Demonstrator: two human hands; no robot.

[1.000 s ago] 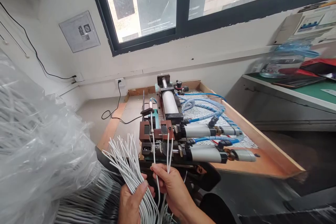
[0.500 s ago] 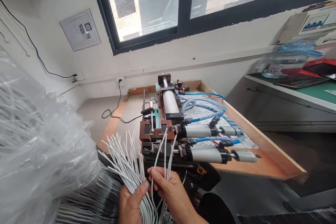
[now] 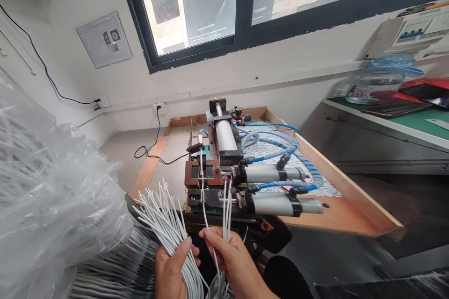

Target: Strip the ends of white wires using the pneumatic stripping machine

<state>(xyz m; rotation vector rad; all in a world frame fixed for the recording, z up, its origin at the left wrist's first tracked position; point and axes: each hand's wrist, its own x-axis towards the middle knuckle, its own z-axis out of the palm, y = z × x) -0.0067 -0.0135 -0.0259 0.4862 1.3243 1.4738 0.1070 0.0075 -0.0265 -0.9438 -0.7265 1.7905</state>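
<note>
My left hand [image 3: 173,267] is closed around a thick bundle of white cables [image 3: 164,224], their cut ends fanning upward. Beside it, my right hand [image 3: 229,257] pinches a single white cable [image 3: 206,215] between thumb and forefinger, and a few more cables [image 3: 227,210] stand up out of the same hand. The pinched cable's tip reaches into the jaw area of a pneumatic machine [image 3: 201,175], under a thin vertical rod. The tip itself is too small to make out.
Two horizontal air cylinders [image 3: 277,204] and blue hoses [image 3: 291,149] lie right of the jaws, inside a wooden-edged tray [image 3: 351,191]. Plastic-wrapped cables [image 3: 59,196] fill the left side. A green-topped shelf [image 3: 414,119] holding a clear plastic jug [image 3: 377,79] stands right.
My right hand has brought the pinched cable's tip left into the machine's jaws. The cylinders' right-hand end pieces have shifted left, and the jaws look closer together. My left hand keeps the bundle.
</note>
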